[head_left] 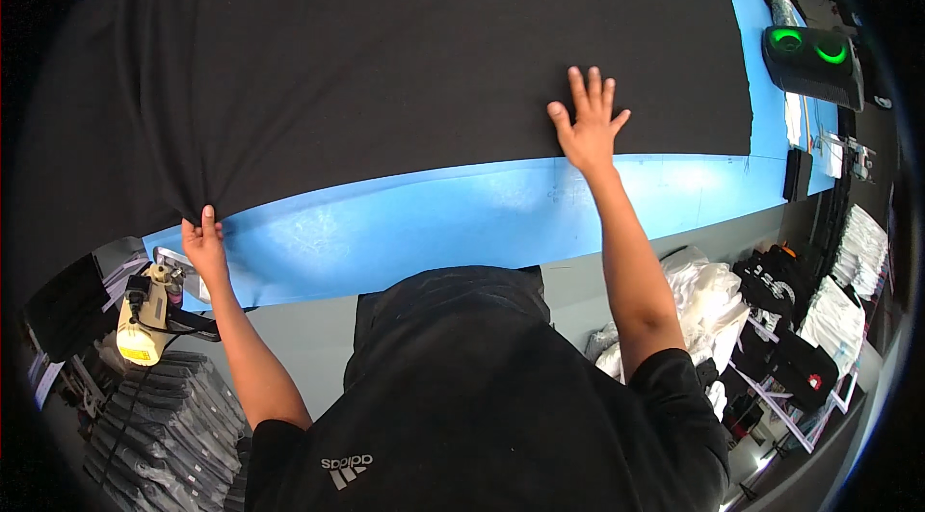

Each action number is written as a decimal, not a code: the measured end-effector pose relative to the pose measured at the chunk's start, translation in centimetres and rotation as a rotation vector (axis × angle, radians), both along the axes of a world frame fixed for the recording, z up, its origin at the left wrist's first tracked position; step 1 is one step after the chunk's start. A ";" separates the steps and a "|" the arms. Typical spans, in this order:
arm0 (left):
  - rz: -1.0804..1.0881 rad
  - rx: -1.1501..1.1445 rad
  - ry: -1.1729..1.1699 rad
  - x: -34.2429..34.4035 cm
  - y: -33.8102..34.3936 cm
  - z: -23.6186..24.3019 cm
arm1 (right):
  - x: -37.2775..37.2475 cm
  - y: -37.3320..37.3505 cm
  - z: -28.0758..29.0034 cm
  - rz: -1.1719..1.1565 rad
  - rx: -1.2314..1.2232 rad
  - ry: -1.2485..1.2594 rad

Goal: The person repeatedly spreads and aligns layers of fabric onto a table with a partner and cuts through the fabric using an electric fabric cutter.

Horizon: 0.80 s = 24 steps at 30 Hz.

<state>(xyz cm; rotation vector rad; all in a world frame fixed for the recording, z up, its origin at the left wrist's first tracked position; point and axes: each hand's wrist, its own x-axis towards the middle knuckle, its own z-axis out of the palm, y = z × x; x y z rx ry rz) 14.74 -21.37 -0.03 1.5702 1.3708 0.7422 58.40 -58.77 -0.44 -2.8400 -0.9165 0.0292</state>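
A wide sheet of black fabric [434,50] covers most of a blue table [405,223]. At the left, my left hand [204,237] pinches the fabric's near edge, and folds run away from the grip. My right hand [590,127] lies flat on the fabric near its right end, fingers spread. Under the right palm the cloth is smooth, its near edge passing close to my wrist. A cream and metal cutting machine [145,319] with a black cable stands just beside my left hand, at the table's left corner.
A black speaker with green lights [814,66] sits at the far right of the table. Stacked dark garments [173,425] are below at the left. White plastic-wrapped goods [699,295] and a rack of folded clothes [805,348] stand at the right, past the table's near edge.
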 end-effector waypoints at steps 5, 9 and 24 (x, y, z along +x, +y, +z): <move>0.012 0.038 -0.003 0.0 0.6 -2.4 | -0.5 -0.3 -0.8 0.006 -0.089 -0.039; 0.059 0.124 0.185 -0.1 0.0 -3.3 | 0.0 -1.0 -0.7 0.009 -0.143 -0.071; 0.154 0.134 0.161 2.0 -1.0 -1.5 | 0.6 -0.6 -0.9 0.022 -0.123 -0.051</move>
